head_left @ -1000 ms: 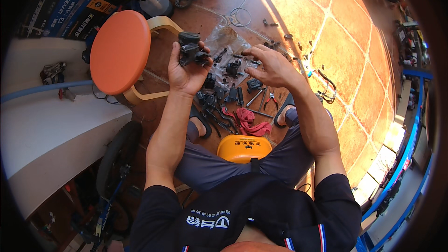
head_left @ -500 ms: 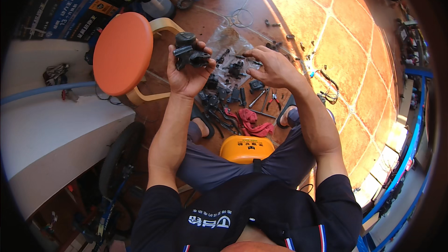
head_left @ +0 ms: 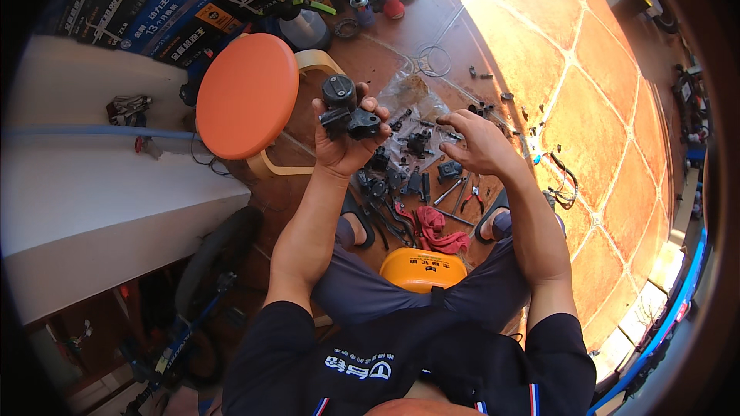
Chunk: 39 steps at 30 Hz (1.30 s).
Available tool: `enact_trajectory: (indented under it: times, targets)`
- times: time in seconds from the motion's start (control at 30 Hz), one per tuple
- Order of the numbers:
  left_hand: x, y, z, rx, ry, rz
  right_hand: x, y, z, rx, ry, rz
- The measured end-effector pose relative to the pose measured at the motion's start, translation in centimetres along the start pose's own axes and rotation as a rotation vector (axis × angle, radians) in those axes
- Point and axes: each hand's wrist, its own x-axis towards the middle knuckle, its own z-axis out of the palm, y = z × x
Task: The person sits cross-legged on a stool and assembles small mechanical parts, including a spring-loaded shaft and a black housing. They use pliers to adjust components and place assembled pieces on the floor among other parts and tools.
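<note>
My left hand (head_left: pixel 343 154) is raised beside the orange stool, its fingers and thumb wrapped round a black mechanical part (head_left: pixel 347 112). That part has a round cap on top and a lug with a hole at its right end. My right hand (head_left: pixel 487 144) hovers above the floor parts, thumb and fingers apart, with nothing seen between them. Below it lies a clear plastic bag (head_left: pixel 412 91) with several small black parts on it. Black levers and brackets (head_left: pixel 378 189) lie nearer my feet. A small black block (head_left: pixel 449 170) is close by my right hand.
A red cloth (head_left: pixel 441 231), red-handled pliers (head_left: pixel 472 199) and a metal rod tool (head_left: pixel 447 192) lie between my feet. An orange-topped stool (head_left: pixel 247 96) stands at left. A yellow seat (head_left: pixel 422 268) is between my legs. A cable (head_left: pixel 569 181) lies at right; boxes (head_left: pixel 169 19) are stacked far left.
The whole view has shifted, so things sit farther right and lower. In my left hand the black part is tilted, showing more of its cap's top. My right hand stays open.
</note>
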Motion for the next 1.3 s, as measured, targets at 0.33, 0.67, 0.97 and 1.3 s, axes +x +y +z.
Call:
enact_trajectory:
  times: [0.33, 0.67, 0.97, 1.3]
  targets:
    - [0.5, 2.0, 0.2, 0.292, 0.251, 0.248, -0.3, -0.6, -0.6, 0.034, -0.015, 0.068]
    - [0.4, -2.1, 1.0, 1.202, 0.176, 0.151, 0.6, -0.9, 1.2, 0.854, 0.037, -0.067]
    - [0.0, -4.1, 0.0, 1.042, 0.286, -0.027, 1.2, -1.2, 1.0, 0.677, 0.065, -0.024]
    - [0.6, -1.9, -0.6, 1.495, 0.594, 0.142, 1.8, 1.0, 1.4, 0.240, 0.270, 0.072]
